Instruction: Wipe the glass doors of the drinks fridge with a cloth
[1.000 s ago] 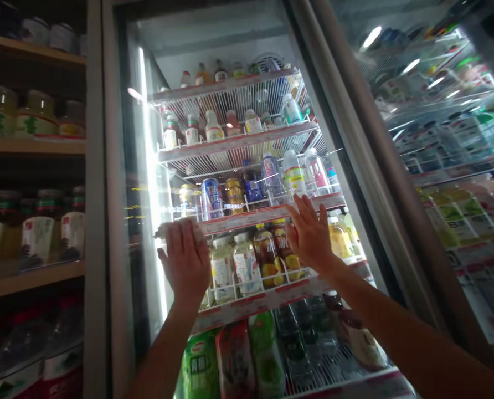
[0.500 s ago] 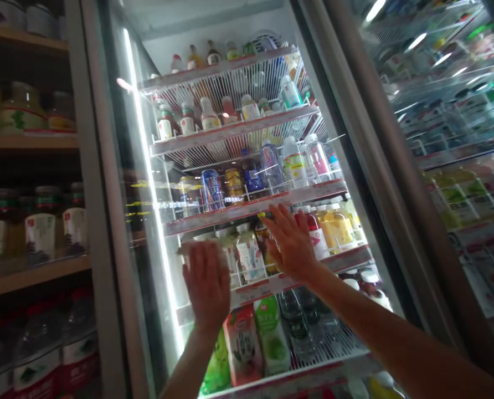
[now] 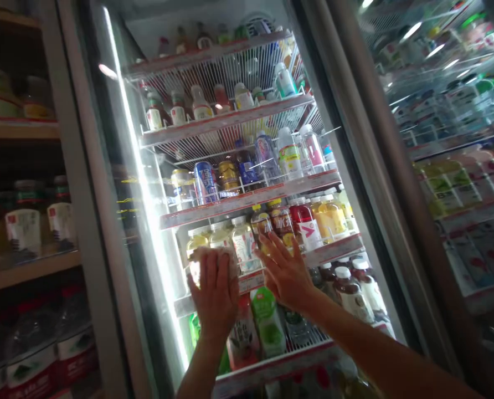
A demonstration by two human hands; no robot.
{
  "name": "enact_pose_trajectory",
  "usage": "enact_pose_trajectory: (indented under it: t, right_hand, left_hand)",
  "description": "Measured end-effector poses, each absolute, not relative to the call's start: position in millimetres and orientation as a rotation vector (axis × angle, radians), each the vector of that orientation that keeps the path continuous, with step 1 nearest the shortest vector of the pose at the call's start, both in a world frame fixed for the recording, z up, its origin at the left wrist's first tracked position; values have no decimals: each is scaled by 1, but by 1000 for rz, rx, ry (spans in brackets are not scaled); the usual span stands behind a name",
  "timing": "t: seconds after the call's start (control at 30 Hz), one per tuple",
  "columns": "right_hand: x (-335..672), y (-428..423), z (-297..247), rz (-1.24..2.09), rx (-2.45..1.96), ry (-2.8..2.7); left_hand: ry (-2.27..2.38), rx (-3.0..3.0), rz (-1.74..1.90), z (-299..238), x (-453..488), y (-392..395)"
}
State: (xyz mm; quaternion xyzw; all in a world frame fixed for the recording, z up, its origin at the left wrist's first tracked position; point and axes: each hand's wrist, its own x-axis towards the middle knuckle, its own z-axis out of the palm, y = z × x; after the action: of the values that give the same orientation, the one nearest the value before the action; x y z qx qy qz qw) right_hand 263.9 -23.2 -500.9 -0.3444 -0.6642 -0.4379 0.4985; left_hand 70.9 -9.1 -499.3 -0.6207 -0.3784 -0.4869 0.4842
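1. One pale cloth (image 3: pixel 199 254) sits under the fingers of your left hand (image 3: pixel 216 291), apparently against the glass door (image 3: pixel 127 206) and in front of the bottles (image 3: pixel 242 245); blur makes its edges hard to tell.
2. Your left grip is grasping that cloth, fingers laid over it.
3. Your right hand (image 3: pixel 287 274), near the left, is released, fingers spread, holding nothing.
4. Wiping the glass looks like the step in hand; the next stroke likely calls for even pressure from your left, clear of the right.
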Motion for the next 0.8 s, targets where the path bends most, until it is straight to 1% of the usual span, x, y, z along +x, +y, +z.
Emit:
enact_pose_trajectory:
  t: [0.07,0.13,0.27,0.33,0.47,0.53,0.67,0.7,0.8]
  right_hand:
    - [266,-24,-507,-1051,-846,-1597]
    - [266,-25,-512,-1042,-840,-1584]
    - [269,-26,-519,-1009,-854,-1571]
    - [274,-28,-521,-1015,-855,-1583]
    - [284,-33,-529,-1016,-885,-1599]
    - [283,-34,-534,-998,-909,-1600]
    - [277,-32,-539,-990,-890,-1595]
    - [278,-31,-540,-998,-878,-1592]
    - [283,-30,-541,-1001,-884,-1585]
  left_hand:
    - [-1014,-1424,-1274,-503,64,-9]
    - [-1013,-1381,-1321,-512,66,-9]
    - [-735,-1610,-1100,-540,81,-11]
    - [-716,-1613,-1069,-547,74,-11]
    - [-952,-1350,-1334,-542,44,-8]
    - [-974,-1319,-1394,-543,42,-7]
    - [-776,-1578,-1102,-556,46,-8]
    - [-783,-1584,-1079,-557,42,-8]
    - [-982,-1387,-1287,-558,23,-11]
